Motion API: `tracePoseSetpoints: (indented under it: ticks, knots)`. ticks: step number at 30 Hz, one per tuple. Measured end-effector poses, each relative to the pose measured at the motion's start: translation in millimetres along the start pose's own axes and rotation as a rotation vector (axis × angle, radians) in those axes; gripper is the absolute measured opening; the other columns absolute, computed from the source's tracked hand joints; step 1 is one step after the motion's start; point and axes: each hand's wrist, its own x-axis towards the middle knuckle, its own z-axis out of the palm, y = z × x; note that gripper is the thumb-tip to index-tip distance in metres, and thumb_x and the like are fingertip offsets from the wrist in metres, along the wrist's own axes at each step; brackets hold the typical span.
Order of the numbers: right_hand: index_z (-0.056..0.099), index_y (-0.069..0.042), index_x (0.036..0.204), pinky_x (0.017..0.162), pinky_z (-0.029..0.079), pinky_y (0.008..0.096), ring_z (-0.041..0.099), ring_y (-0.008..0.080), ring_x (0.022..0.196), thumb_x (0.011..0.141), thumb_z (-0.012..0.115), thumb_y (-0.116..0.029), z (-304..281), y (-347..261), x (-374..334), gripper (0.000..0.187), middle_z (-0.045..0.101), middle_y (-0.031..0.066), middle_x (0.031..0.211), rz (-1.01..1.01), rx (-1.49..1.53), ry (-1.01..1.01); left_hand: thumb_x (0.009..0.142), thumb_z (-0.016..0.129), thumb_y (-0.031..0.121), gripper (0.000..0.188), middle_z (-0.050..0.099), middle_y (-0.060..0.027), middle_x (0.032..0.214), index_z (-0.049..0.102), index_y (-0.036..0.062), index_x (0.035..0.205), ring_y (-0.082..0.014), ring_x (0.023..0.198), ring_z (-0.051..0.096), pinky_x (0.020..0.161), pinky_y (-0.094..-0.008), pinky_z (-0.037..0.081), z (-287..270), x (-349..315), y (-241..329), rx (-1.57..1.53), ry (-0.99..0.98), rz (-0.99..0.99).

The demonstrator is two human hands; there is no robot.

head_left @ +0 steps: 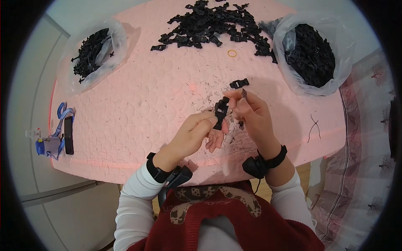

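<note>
A black plastic buckle [220,112] is pinched between the thumb and fingers of my left hand [196,130], tilted with its far end towards my right hand. My right hand [252,113] is closed around a small, greyish-brown, blade-like piece [244,93], mostly covered by the fingers; its exact kind cannot be made out. The right fingertips are close beside the buckle's far end, and whether they touch it is unclear. Just beyond my right hand, a second black buckle [239,83] lies flat on the pink quilted cover [138,108].
Thin dark shavings are scattered around my hands. A big heap of black buckles [209,25] spreads along the far side, near a yellow rubber band [232,53]. Clear bags of black parts stand far left [92,54] and far right [310,54]. A phone [68,135] lies left.
</note>
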Motion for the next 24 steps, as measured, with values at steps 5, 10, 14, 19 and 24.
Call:
tracePoseSetpoints:
  ticks: [5, 10, 14, 19, 24]
  knots:
    - [0.057, 0.001, 0.099, 0.057, 0.034, 0.017, 0.041, 0.0029, 0.063, 0.085, 0.049, -0.006, 1.0, 13.7, 0.3, 0.018, 0.049, -0.0026, 0.076, -0.136, -0.114, -0.004, 0.088, 0.031, 0.018, 0.029, 0.054, -0.0083, 0.059, 0.052, -0.0012, 0.083, -0.0111, 0.048, 0.049, 0.047, -0.0217, 0.04, 0.5, 1.3, -1.2, 0.064, -0.024, 0.015]
    - [0.057, 0.002, 0.094, 0.058, 0.034, 0.0177, 0.042, 0.0039, 0.065, 0.081, 0.049, -0.001, 0.6, 9.7, 0.3, 0.015, 0.05, -0.0025, 0.076, -0.156, -0.132, 0.01, 0.086, 0.041, 0.015, 0.022, 0.052, -0.0054, 0.058, 0.053, -0.0008, 0.078, -0.009, 0.048, 0.047, 0.047, -0.0215, 0.038, 3.2, 2.7, -3.6, 0.167, 0.07, 0.066]
    - [0.059, 0.002, 0.093, 0.057, 0.033, 0.0177, 0.041, 0.0039, 0.064, 0.08, 0.048, 0.001, 0.8, 7.5, 0.0, 0.017, 0.051, -0.002, 0.077, -0.243, -0.26, 0.037, 0.083, 0.05, 0.013, 0.016, 0.047, -0.0024, 0.056, 0.053, -0.001, 0.075, -0.0067, 0.049, 0.042, 0.046, -0.0217, 0.035, 1.6, 6.3, -14.1, 0.414, 0.209, 0.206]
    - [0.061, 0.001, 0.093, 0.053, 0.03, 0.0167, 0.039, 0.0025, 0.061, 0.081, 0.046, 0.0, -2.1, 11.4, 2.5, 0.019, 0.051, -0.0017, 0.075, -0.336, -0.359, 0.04, 0.08, 0.057, 0.012, 0.014, 0.042, -0.0001, 0.054, 0.054, -0.001, 0.076, -0.0056, 0.049, 0.037, 0.044, -0.0225, 0.032, -0.9, 7.2, -17.7, 0.464, 0.26, 0.193]
    - [0.062, 0.0, 0.093, 0.049, 0.028, 0.0159, 0.037, 0.0013, 0.055, 0.085, 0.045, -0.003, -1.7, 5.5, 0.7, 0.019, 0.05, -0.003, 0.07, -0.156, -0.251, 0.087, 0.079, 0.058, 0.012, 0.012, 0.043, 0.0004, 0.053, 0.057, -0.0001, 0.08, -0.005, 0.049, 0.038, 0.044, -0.0218, 0.032, -1.0, 7.1, -18.3, 0.437, 0.269, 0.191]
